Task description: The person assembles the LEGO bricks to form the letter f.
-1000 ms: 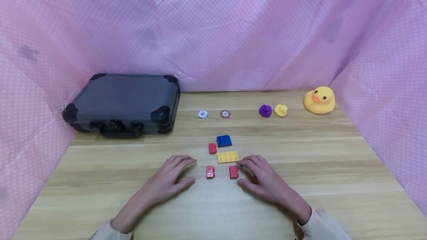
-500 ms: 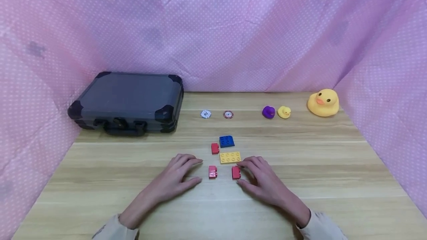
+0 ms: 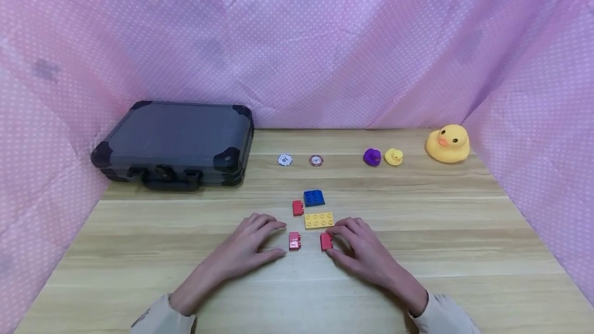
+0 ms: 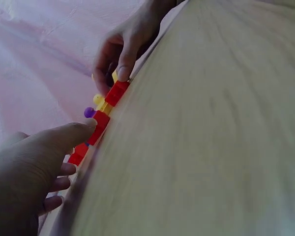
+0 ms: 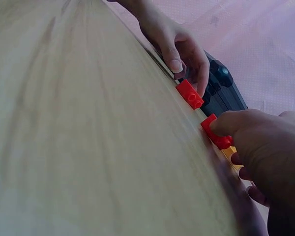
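Note:
My right hand (image 3: 368,249) pinches a red toy brick (image 3: 326,241) between thumb and fingertips, at the front right of a small group of bricks. In the right wrist view the thumb lies against this red brick (image 5: 217,132). Left of it a second red brick (image 3: 294,241) lies on the table with its studs facing right. My left hand (image 3: 246,246) is just left of that one, thumb and fingers spread apart, nothing in its grasp. Behind them lie a yellow eight-stud brick (image 3: 318,220), a third red brick (image 3: 297,208) and a blue brick (image 3: 314,198).
A dark grey case (image 3: 176,135) with a black handle stands at the back left. Behind the bricks lie a white chip (image 3: 285,160) and a brown-red chip (image 3: 316,160). Small purple (image 3: 372,157) and yellow ducks (image 3: 394,157) and a large yellow duck (image 3: 447,143) sit back right.
The left hand has moved right, closer to the left front red brick. The right hand's thumb and fingers have closed in on the right front red brick, which now sits slightly turned.

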`<action>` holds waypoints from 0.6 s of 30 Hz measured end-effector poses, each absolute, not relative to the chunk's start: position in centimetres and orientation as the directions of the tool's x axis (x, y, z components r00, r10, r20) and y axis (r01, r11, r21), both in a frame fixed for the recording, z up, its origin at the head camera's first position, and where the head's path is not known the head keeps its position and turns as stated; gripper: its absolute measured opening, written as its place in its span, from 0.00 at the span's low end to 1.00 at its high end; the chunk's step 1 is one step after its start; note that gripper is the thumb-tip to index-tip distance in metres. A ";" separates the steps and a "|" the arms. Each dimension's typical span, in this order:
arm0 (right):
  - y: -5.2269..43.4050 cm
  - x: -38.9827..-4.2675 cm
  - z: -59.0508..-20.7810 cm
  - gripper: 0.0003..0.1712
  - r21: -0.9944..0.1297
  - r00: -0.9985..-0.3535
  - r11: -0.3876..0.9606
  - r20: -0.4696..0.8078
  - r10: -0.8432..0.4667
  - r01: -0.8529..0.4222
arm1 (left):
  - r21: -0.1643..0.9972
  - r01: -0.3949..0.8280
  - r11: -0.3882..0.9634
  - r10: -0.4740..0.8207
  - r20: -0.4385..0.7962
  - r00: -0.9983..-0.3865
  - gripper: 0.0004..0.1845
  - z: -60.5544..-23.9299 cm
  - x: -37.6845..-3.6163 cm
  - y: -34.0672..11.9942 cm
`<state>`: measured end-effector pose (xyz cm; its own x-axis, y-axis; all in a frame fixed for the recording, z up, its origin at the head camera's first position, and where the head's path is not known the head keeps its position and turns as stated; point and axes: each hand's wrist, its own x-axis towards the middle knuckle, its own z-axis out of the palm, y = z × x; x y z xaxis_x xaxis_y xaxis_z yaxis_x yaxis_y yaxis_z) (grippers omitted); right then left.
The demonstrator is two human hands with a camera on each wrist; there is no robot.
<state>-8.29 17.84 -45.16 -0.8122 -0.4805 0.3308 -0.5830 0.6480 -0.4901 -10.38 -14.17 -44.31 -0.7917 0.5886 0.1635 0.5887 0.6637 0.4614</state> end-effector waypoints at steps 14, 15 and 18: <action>17.8 -8.4 -44.7 0.19 -0.505 -0.821 0.650 0.295 -0.488 -0.568 | 0.413 0.670 0.617 0.657 0.199 -0.727 0.25 -44.0 -11.1 -11.8; 17.8 -8.4 -44.7 0.19 -0.505 -0.820 0.648 0.298 -0.488 -0.570 | 0.408 0.674 0.616 0.659 0.203 -0.724 0.25 -43.9 -11.1 -11.6; 17.7 -8.5 -44.7 0.19 -0.505 -0.810 0.634 0.319 -0.493 -0.585 | 0.391 0.687 0.613 0.669 0.206 -0.714 0.24 -43.7 -11.2 -11.3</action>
<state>-8.48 17.72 -44.67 -0.8095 -0.4926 0.3195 -0.5853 0.6341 -0.5053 -11.17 -11.29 -43.74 -0.7139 0.6692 0.2062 0.6871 0.6126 0.3907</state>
